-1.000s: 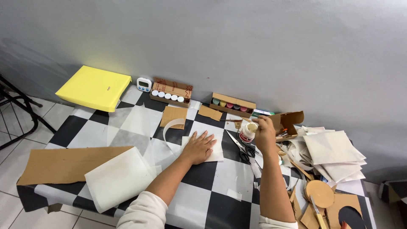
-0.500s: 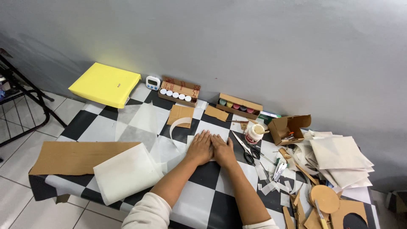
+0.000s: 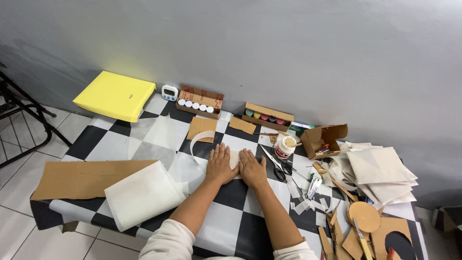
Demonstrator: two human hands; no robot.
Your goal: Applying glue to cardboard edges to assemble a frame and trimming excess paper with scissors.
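Observation:
My left hand (image 3: pixel 220 164) and my right hand (image 3: pixel 251 167) lie flat, side by side, palms down on a pale sheet of paper (image 3: pixel 234 157) in the middle of the black-and-white checkered surface (image 3: pixel 226 226). The fingers of both are spread and hold nothing. A curled white paper strip (image 3: pixel 195 144) arcs just left of my left hand. Black-handled scissors (image 3: pixel 276 165) lie just right of my right hand, and a small white glue jar (image 3: pixel 287 146) stands beyond them.
A yellow box (image 3: pixel 115 95), a small timer (image 3: pixel 169 92) and two trays of paint pots (image 3: pixel 199 102) (image 3: pixel 267 116) line the wall. Brown cardboard (image 3: pixel 82 178) and a white sheet (image 3: pixel 144 192) lie at left. An open carton (image 3: pixel 323 139), paper stacks (image 3: pixel 382 173) and cardboard scraps (image 3: pixel 364 216) crowd the right.
My right hand let go of the glue jar, which now stands by the scissors, and came down flat beside my left hand on the paper. The view shifted slightly.

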